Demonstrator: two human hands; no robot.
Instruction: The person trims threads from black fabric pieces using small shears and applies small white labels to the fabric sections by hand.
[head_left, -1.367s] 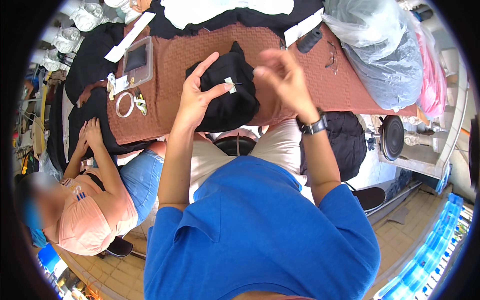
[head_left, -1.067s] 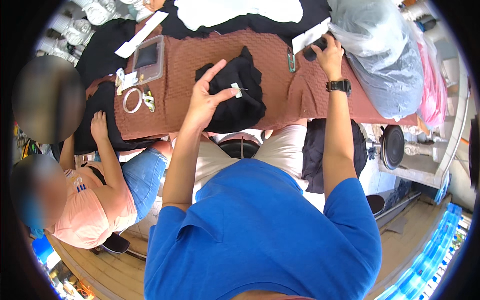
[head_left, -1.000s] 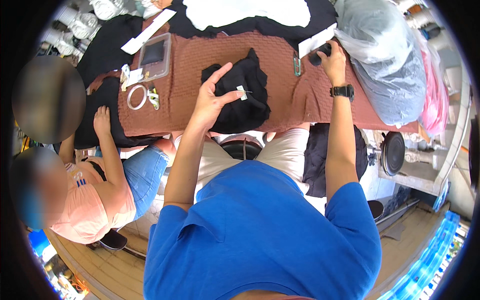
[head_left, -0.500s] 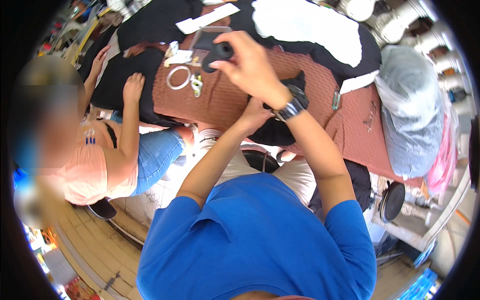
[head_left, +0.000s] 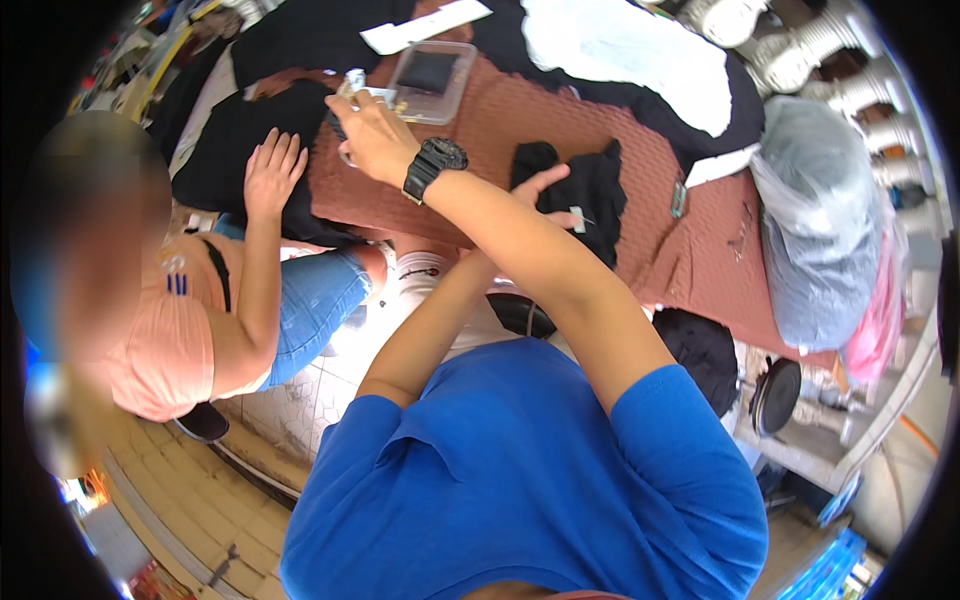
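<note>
Reaching across to the left, my right hand (head_left: 378, 138) is closed around a black, spool-like thing (head_left: 336, 125), mostly hidden by the fingers. It hovers over the small items on the brown cloth, beside a clear plastic box (head_left: 462, 88) with something black inside. Under my right forearm, my left hand (head_left: 535, 195) lies on a folded black cloth (head_left: 598, 185), its visible fingers apart. A small pale tag (head_left: 578, 220) shows on the black cloth at a fingertip of that hand.
A textured brown cloth (head_left: 480, 150) covers the table. Black garments (head_left: 250, 130) and a white piece (head_left: 630, 60) lie along its far side. A plastic-wrapped bundle (head_left: 815, 220) stands at the right. At the left sits another person, one hand (head_left: 275, 170) on the black fabric.
My right hand has moved left and nearer, away from the plastic box, carrying the black thing. The left hand's fingers now show spread on the black cloth.
</note>
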